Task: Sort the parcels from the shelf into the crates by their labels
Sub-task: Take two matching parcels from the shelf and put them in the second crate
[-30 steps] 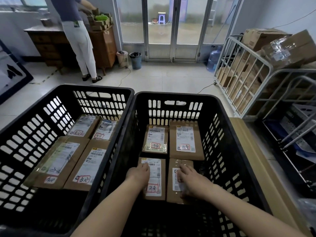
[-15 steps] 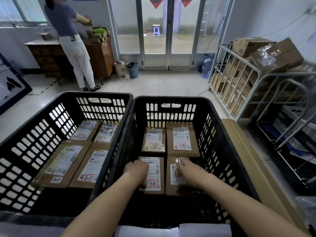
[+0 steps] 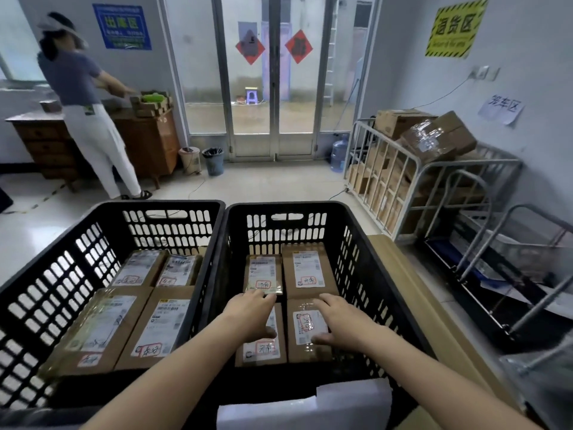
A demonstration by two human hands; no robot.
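- Right crate [image 3: 367,274]: black with slotted walls, standing wall to wall with the left crate [image 3: 155,205]. I see four brown cardboard parcels lying flat on its floor, in two rows of two.
- Near-left parcel [image 3: 263,349]: it has a white shipping label with a red-ringed handwritten mark at the near end. My left hand [image 3: 251,311] lies flat on it with the fingers straight and close together. The fingertips reach the near edge of the far-left parcel [image 3: 263,271], and the thumb points right.
- Near-right parcel [image 3: 305,328]: a taped brown box with its white label turned sideways. My right hand [image 3: 339,318] rests on its right half, fingers straight and slightly apart at the far edge, thumb spread wide onto the label. Neither hand curls round anything.
- Far-right parcel [image 3: 307,271]: wider than its row-mate and just beside it, with the label upright.
- Left crate: four more labelled parcels [image 3: 158,327], the near pair larger.
- Edges and room: the parcels in the right crate sit edge to edge with only thin seams between them. A dark bare strip of floor separates the near row from the near wall, and a narrower strip runs along the right wall. A white foam sheet [image 3: 310,405] lies at the near rim. A tan cardboard surface [image 3: 418,290] flanks the crate on the right, and farther right a metal cage rack [image 3: 434,172] holds cartons.
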